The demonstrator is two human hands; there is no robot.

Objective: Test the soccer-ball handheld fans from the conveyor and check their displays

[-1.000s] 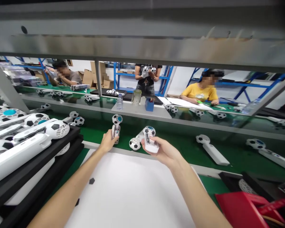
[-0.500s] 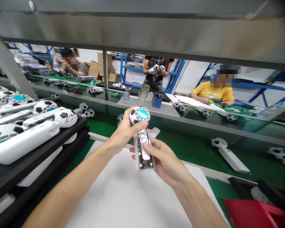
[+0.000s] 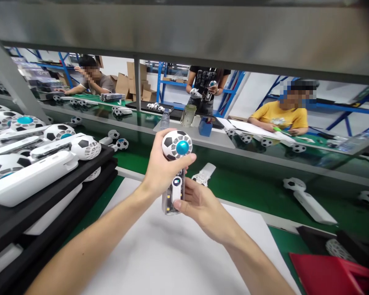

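Observation:
A handheld fan (image 3: 176, 144) with a round football-patterned head, a blue centre and a clear-cased handle is held up over the white sheet (image 3: 160, 250). My left hand (image 3: 161, 166) wraps round its head from the left, the thumb lying across the lower front. Lower down, my right hand (image 3: 199, 200) grips the handle from the right, with the thumb on the front near the bottom. A small round display on the handle is lit. Behind my right hand, another football-patterned fan (image 3: 206, 172) lies on the green conveyor belt, partly hidden.
Black trays (image 3: 89, 172) stacked with football fans stand at the left. A white fan (image 3: 310, 203) lies on the belt at the right, near a red bin (image 3: 326, 272). Overhead runs a metal beam (image 3: 184, 37). Several people work across the line.
The fan has shifted slightly left and turned a little. My right thumb has slid down the handle, and the display, covered or dark before, now shows lit.

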